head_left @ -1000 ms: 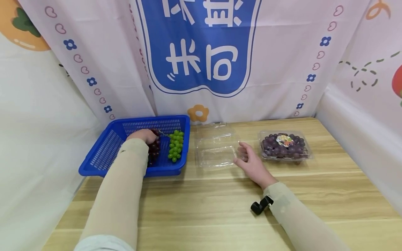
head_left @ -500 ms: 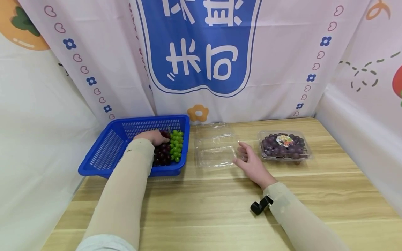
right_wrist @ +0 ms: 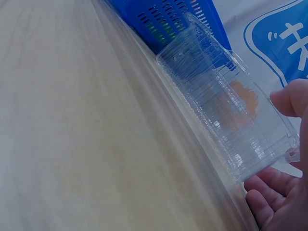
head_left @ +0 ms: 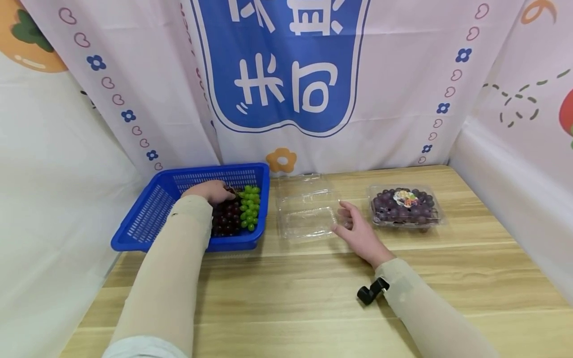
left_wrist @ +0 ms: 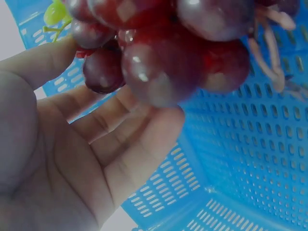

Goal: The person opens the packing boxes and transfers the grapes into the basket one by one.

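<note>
In the head view, my left hand (head_left: 207, 191) is inside the blue basket (head_left: 147, 211), gripping the upper end of a bunch of dark red grapes (head_left: 226, 219). Close up in the left wrist view, my thumb and fingers lie against the red grapes (left_wrist: 161, 65), partly hidden by them. Green grapes (head_left: 249, 208) lie just right of that bunch. My right hand (head_left: 360, 236) is at the right edge of a clear plastic box (head_left: 309, 221) with its lid laid back. Its thumb and fingers are spread loosely around the box's side (right_wrist: 231, 115), nothing gripped.
A closed clear box of dark purple grapes (head_left: 405, 209), with a round sticker on its lid, stands right of my right hand. A printed cloth (head_left: 394, 99) hangs behind the wooden table (head_left: 277, 298).
My left hand moved right with the red grapes towards the green ones, then back a little to the left. My right hand and the clear box have stayed in place.
</note>
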`<state>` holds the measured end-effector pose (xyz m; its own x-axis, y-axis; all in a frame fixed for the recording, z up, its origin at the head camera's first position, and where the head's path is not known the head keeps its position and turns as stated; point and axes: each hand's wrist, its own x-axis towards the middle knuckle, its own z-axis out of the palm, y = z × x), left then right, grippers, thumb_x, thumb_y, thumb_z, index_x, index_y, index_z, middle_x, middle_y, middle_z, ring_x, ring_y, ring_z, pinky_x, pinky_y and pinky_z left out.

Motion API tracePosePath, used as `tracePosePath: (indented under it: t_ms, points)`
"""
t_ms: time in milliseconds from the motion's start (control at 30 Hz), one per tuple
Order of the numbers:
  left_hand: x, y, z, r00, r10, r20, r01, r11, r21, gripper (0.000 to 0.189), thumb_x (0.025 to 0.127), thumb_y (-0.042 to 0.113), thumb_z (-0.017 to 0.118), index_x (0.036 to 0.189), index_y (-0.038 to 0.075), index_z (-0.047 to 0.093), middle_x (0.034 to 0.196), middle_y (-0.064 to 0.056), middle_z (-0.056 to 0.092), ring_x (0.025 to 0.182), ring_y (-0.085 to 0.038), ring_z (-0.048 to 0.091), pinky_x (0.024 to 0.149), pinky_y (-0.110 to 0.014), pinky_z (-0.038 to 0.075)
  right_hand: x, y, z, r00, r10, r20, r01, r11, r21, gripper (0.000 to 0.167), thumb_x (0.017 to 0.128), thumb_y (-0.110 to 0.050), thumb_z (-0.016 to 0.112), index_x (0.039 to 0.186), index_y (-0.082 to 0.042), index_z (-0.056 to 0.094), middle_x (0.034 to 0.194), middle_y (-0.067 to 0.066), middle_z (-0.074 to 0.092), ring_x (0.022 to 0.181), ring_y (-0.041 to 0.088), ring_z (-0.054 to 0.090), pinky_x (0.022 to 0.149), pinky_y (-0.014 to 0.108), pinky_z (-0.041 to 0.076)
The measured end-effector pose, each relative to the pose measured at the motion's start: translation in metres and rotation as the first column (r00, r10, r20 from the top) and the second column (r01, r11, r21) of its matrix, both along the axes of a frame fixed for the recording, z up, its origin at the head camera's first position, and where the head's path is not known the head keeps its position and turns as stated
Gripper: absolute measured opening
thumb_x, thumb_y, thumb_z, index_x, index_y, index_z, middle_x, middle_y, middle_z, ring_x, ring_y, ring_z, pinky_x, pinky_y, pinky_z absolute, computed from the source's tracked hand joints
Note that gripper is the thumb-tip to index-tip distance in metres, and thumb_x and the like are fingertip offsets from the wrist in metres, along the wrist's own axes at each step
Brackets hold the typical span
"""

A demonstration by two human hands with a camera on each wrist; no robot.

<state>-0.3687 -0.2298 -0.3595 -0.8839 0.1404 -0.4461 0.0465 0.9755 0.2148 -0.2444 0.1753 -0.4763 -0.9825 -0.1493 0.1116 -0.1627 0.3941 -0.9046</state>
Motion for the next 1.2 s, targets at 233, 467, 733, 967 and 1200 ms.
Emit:
tracePosePath:
  t_ms: [233, 467, 733, 967, 1200]
  points:
    - [0.002, 0.005, -0.005, 1.0, 0.004, -0.011, -0.004, 1.0, 0.026, 0.071, 0.104, 0.038, 0.053, 0.154, -0.008, 0.031, 0.156, -0.031, 0.032, 0.142, -0.049, 0.03, 0.113, -0.063, 0.029, 0.0, 0.0, 0.0, 1.0, 0.003, 0.006, -0.003, 1.0, 0.0, 0.081, 0.094, -0.031, 0.073, 0.159, -0.018, 0.028, 0.146, 0.014, 0.048, 0.126, 0.034, 0.051, 0.109, 0.053, 0.039]
    - [0.003, -0.006, -0.006, 0.999, 0.026, -0.042, -0.023, 0.998, 0.054, 0.06, 0.103, 0.04, 0.054, 0.147, -0.001, 0.046, 0.146, -0.026, 0.048, 0.131, -0.045, 0.046, 0.103, -0.062, 0.041, 0.0, -0.001, 0.0, 1.0, 0.025, -0.009, -0.026, 0.999, -0.031, 0.076, 0.099, -0.041, 0.066, 0.159, -0.014, 0.028, 0.144, 0.017, 0.049, 0.127, 0.035, 0.051, 0.109, 0.053, 0.038]
    - [0.005, -0.013, 0.002, 0.995, 0.08, -0.067, -0.073, 0.993, 0.093, 0.052, 0.104, 0.039, 0.052, 0.14, 0.002, 0.052, 0.137, -0.023, 0.054, 0.113, -0.037, 0.057, 0.088, -0.054, 0.051, 0.001, -0.003, 0.0, 1.0, -0.003, 0.013, 0.004, 0.999, -0.042, 0.06, 0.107, -0.044, 0.046, 0.159, -0.02, 0.029, 0.146, 0.012, 0.049, 0.132, 0.035, 0.048, 0.111, 0.057, 0.035]
    - [0.009, -0.001, 0.021, 0.974, 0.103, -0.2, -0.098, 0.994, 0.038, 0.055, 0.106, 0.033, 0.045, 0.151, 0.002, 0.041, 0.15, -0.025, 0.044, 0.131, -0.047, 0.045, 0.103, -0.066, 0.038, 0.001, -0.002, 0.002, 1.0, -0.029, -0.005, 0.029, 0.998, -0.052, 0.059, 0.108, -0.045, 0.044, 0.158, -0.017, 0.031, 0.148, 0.013, 0.048, 0.134, 0.036, 0.047, 0.113, 0.057, 0.032]
    - [0.017, 0.026, 0.039, 0.95, 0.044, -0.308, -0.05, 0.999, -0.011, 0.057, 0.105, 0.032, 0.045, 0.155, 0.006, 0.037, 0.152, -0.022, 0.044, 0.136, -0.046, 0.041, 0.107, -0.067, 0.034, 0.001, -0.001, 0.0, 0.999, -0.032, -0.006, 0.031, 0.997, -0.067, 0.056, 0.108, -0.035, 0.046, 0.158, -0.015, 0.031, 0.153, 0.017, 0.042, 0.139, 0.037, 0.041, 0.115, 0.056, 0.029]
